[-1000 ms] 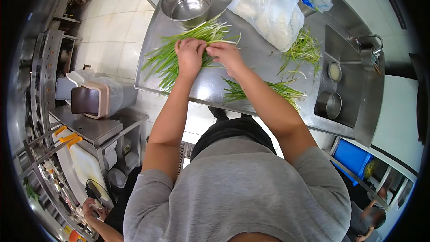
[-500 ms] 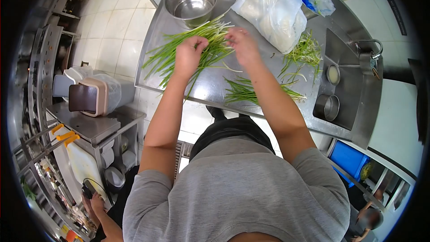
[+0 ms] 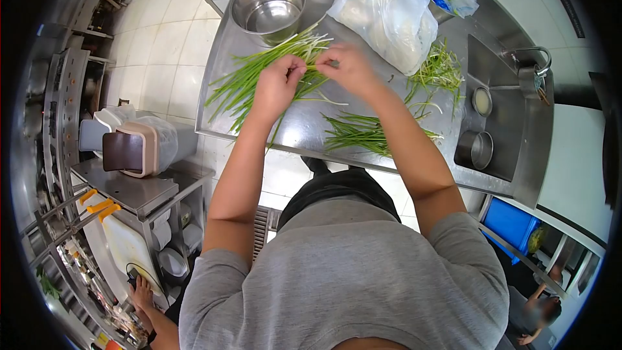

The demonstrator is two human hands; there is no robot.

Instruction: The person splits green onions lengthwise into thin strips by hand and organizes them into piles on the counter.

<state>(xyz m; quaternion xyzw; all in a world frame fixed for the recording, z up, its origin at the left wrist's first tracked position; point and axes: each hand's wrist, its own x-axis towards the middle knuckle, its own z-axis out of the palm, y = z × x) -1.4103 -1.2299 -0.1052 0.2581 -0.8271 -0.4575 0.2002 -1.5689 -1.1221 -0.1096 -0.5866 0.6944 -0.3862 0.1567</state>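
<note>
A thin stalk (image 3: 311,67) appears to be pinched between the fingertips of the left hand (image 3: 277,87) and the right hand (image 3: 353,70), though the strand is small and half hidden by the fingers. Both hands are curled closed, thumbs brought against fingers, and are held almost tip to tip over the pile (image 3: 243,84). The pile is spread beneath and to the left of the grip, its green ends fanned outward and its pale ends gathered just beyond the fingers.

Little weight is to be expected in a single stalk: slender, pliant and easily creased, it is likely to be bruised by a hard squeeze and, if damp, to slip. The firmer pale end would be best held in a light fingertip pinch, with the soft green length supported rather than bent.

A smaller bunch (image 3: 356,135) is laid on the steel table (image 3: 299,131), to the right of the grip and nearer the body. Loose scraps (image 3: 435,72) are heaped farther right, beside a white bag (image 3: 389,23). Beyond the grip, toward the left, a bowl (image 3: 269,11) is set down; the sink (image 3: 504,107) is seen at far right.
</note>
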